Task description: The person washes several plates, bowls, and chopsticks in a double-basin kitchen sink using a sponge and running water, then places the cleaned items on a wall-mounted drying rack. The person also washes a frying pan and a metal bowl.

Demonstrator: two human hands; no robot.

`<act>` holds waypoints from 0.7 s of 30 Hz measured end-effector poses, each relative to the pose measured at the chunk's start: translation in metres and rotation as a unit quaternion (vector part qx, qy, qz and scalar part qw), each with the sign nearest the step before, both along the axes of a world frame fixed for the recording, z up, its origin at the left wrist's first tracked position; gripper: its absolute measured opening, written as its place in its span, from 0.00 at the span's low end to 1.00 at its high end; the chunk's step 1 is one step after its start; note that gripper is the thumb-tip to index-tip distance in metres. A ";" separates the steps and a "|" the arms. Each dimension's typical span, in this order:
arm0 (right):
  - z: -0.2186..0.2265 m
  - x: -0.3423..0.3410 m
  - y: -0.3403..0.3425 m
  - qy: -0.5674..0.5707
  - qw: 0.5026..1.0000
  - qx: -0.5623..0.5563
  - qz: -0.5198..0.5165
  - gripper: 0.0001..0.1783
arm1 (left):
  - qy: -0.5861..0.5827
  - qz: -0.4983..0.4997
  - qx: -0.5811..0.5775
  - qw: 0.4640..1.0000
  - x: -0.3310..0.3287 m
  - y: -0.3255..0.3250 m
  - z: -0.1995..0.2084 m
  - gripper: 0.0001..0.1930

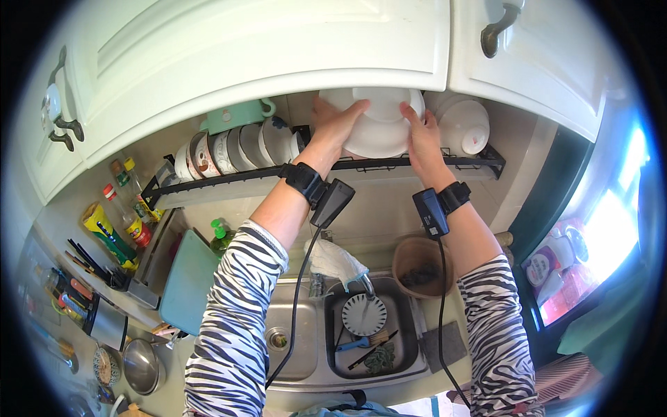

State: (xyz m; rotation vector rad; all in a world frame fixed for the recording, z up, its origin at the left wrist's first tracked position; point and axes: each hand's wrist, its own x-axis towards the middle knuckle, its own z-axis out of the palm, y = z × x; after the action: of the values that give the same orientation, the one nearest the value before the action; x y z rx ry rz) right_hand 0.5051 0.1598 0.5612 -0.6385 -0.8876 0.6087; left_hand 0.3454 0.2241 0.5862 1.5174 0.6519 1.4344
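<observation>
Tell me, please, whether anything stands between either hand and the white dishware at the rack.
Nothing visible does: the left hand and right hand both hold the white dishware, one on each side. The black front rail shows just below it in this view, not between it and the hands.

- the left hand [335, 126] and right hand [424, 141] grip white dishware [377, 141] from both sides, thumbs on its front, at the black rack [464, 162] under the white cabinet [264, 52].
- patterned bowls [224, 151] stand tilted in a row left of the left hand; a mint-green pot [240, 116] shows above them.
- white bowls [467, 128] sit just right of the right hand.
- below, a blue-handled brush [360, 342] lies in the sink [301, 354], near a white cloth [332, 260].
</observation>
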 end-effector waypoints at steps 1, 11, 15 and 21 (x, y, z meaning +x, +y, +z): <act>0.003 -0.002 -0.003 -0.011 1.000 -0.004 -0.002 0.43 | 0.014 0.026 0.010 1.000 -0.001 -0.001 -0.001 0.46; 0.022 -0.007 -0.008 -0.060 0.996 -0.055 -0.028 0.51 | -0.085 -0.011 -0.054 0.995 -0.003 0.002 -0.006 0.49; 0.016 0.000 -0.002 -0.060 0.997 -0.043 -0.018 0.51 | -0.103 0.010 0.000 0.995 0.000 0.005 -0.012 0.51; 0.017 0.009 0.003 -0.056 0.998 -0.037 0.008 0.52 | -0.096 -0.031 -0.008 0.995 0.005 0.020 -0.008 0.48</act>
State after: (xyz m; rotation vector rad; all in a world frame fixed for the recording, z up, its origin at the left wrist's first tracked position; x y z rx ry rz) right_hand 0.5139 0.1623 0.5784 -0.7388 -0.9790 0.6264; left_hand 0.3500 0.2438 0.5778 1.3547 0.4933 1.5020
